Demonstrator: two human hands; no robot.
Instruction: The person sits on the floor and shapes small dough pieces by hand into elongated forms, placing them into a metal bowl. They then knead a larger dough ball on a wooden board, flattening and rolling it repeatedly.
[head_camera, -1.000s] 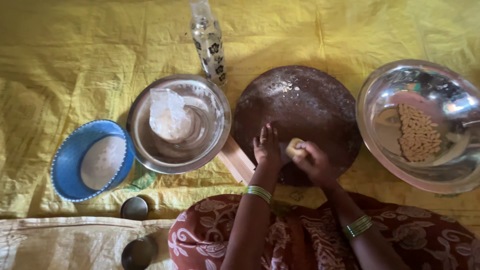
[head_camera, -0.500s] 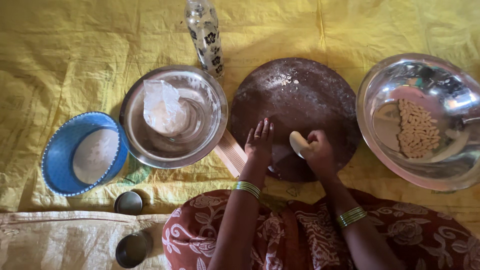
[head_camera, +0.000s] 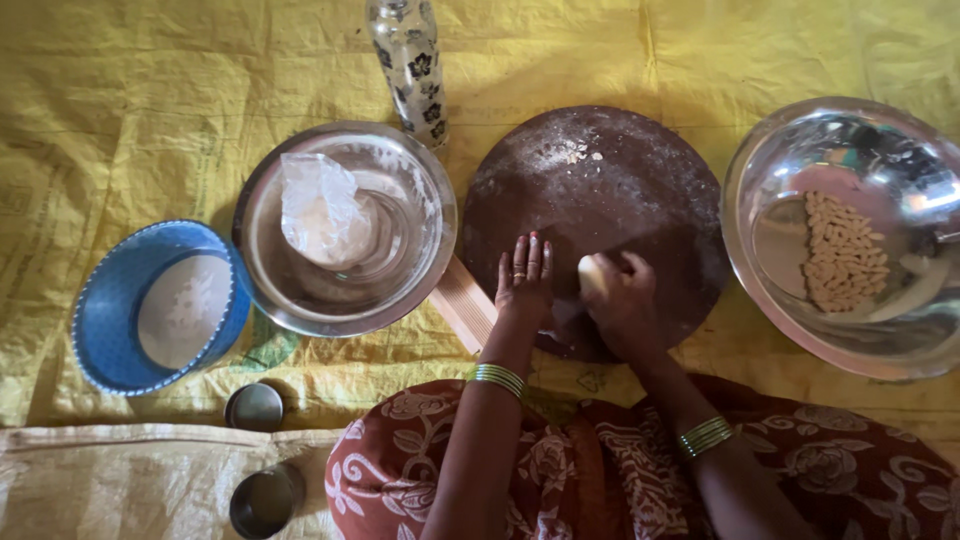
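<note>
Dough piece (head_camera: 591, 275): small, pale yellowish, smooth, rounded lump. It is gripped in the right hand (head_camera: 625, 305), only the upper-left end showing past the curled fingers (head_camera: 632, 266). It is pressed against the round board (head_camera: 600, 190) near the board's lower middle.

Round board: dark brown, flat, circular, dusted with flour smears and a few pale crumbs near the top. It lies on the yellow cloth, with a wooden handle stub seen at lower left. The left hand (head_camera: 522, 283) is laid flat on the board, fingers together, just beside the dough.
</note>
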